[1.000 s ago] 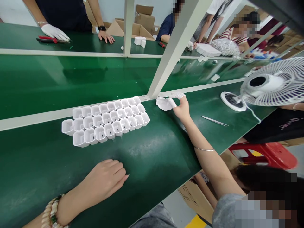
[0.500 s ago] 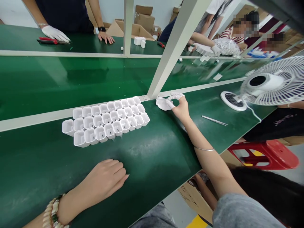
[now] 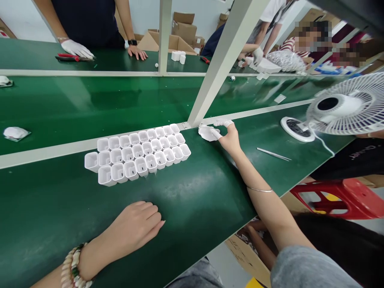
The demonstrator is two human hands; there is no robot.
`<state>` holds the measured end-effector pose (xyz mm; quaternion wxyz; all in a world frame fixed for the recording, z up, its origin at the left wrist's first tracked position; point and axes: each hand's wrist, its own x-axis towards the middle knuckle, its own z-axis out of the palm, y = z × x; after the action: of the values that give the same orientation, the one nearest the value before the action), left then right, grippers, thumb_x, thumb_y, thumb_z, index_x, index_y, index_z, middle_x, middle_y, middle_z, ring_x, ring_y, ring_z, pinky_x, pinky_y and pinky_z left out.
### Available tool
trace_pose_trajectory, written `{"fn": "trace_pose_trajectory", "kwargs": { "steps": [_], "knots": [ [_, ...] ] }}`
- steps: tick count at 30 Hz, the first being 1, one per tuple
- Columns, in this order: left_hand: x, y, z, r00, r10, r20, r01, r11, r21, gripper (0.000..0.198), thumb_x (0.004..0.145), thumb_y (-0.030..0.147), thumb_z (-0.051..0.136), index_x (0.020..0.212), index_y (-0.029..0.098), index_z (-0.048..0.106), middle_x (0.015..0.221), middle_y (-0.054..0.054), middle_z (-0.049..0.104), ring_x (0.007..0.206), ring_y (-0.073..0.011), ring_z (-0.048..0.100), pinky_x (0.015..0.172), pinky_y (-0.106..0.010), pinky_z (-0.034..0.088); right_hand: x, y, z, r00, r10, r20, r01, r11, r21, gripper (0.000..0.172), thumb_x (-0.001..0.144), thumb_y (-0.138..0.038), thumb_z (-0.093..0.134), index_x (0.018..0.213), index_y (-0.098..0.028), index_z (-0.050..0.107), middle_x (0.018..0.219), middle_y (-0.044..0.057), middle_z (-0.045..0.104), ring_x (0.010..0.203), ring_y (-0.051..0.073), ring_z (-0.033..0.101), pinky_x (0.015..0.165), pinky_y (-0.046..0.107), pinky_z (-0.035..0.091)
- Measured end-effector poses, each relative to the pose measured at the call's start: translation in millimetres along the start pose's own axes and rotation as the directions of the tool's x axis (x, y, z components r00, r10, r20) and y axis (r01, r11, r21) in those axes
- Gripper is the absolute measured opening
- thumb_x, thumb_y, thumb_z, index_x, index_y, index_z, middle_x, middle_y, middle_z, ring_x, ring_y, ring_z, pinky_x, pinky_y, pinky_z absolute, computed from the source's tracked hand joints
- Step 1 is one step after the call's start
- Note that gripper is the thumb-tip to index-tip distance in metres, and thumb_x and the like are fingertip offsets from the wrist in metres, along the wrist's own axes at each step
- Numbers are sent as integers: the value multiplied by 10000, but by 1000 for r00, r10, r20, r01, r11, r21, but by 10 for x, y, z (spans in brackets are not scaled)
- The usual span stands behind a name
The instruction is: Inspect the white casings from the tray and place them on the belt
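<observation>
My left hand (image 3: 136, 228) lies palm down on the green table top (image 3: 195, 200), fingers loosely bent and together, holding nothing; a bead bracelet is on its wrist. A block of small white open-topped plastic shells (image 3: 139, 155), several per row in three rows, stands just beyond it. My right hand is out of view. A co-worker's arm with a thin bangle reaches in from the lower right; that hand (image 3: 228, 136), with white finger covers, pinches a crumpled white cloth or glove (image 3: 207, 132) beside the white frame post (image 3: 216, 68).
Metal tweezers (image 3: 273, 154) lie right of the co-worker's hand, with a white desk fan (image 3: 342, 109) behind them. Two white bundles (image 3: 15, 133) ride the middle conveyor belt at the left. Across it, other people's hands, red pliers (image 3: 70, 57), white parts and cardboard boxes.
The view has shifted slightly, bringing two white bundles on the belt into sight at the left. My left hand and the co-worker's hand have stayed in place.
</observation>
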<state>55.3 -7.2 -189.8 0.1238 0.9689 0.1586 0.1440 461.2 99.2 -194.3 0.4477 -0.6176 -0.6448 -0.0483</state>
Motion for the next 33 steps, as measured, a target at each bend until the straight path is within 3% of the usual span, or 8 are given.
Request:
{"fn": "trace_pose_trajectory", "kwargs": {
  "steps": [4,11,17,19,25,29,33],
  "knots": [
    [15,6,-8,1000,-3,1,3,1000,-1,243,962,204,464,721,178,474,644,22,507,563,-122,459,556,-286,316,2,-38,15,999,-30,-18,31,999,16,121,816,-337,660,844,-220,646,981,62,663,1056,253,617,958,451,475],
    [21,-5,-5,1000,-7,-2,7,1000,4,257,970,214,448,716,181,477,640,21,513,564,-120,468,562,-283,327,22,-6,-18,986,37,-164,-28,998,52,174,896,-373,562,947,-216,618,992,65,677,988,220,633,913,419,497],
    [-6,5,-6,999,-32,37,32,999,-16,264,976,231,439,718,184,472,648,19,517,565,-120,474,559,-282,317,7,-38,-3,999,-33,-35,34,999,31,161,835,-366,637,892,-217,657,1011,69,668,1047,248,619,974,470,464],
    [-9,4,-10,998,-37,47,37,999,-10,264,977,231,436,719,184,468,650,18,516,571,-122,478,563,-282,320,11,-48,-3,999,-27,-41,28,999,19,162,848,-366,623,890,-217,669,1025,73,664,1057,252,614,979,476,456],
    [-20,-12,-7,998,-12,59,11,1000,15,266,980,234,428,723,183,474,647,17,522,571,-122,478,573,-275,338,56,-16,-97,955,78,-286,-65,996,53,274,941,-407,486,1013,-201,651,1025,85,666,1009,229,618,917,428,488],
    [17,28,-98,1000,-7,-25,7,1000,2,307,984,237,428,684,179,458,611,28,502,547,-105,460,579,-258,360,27,-51,-147,945,8,-326,1,1000,28,267,938,-395,494,1021,-199,655,1024,92,673,1012,245,617,929,462,480],
    [23,-35,-387,974,-53,-221,85,987,135,315,977,250,438,673,177,475,609,22,495,549,-111,442,567,-266,359,-69,-164,-125,947,-78,-312,84,996,6,224,923,-365,516,1037,-235,659,1041,102,670,1051,287,610,953,530,462]
  ]
}}
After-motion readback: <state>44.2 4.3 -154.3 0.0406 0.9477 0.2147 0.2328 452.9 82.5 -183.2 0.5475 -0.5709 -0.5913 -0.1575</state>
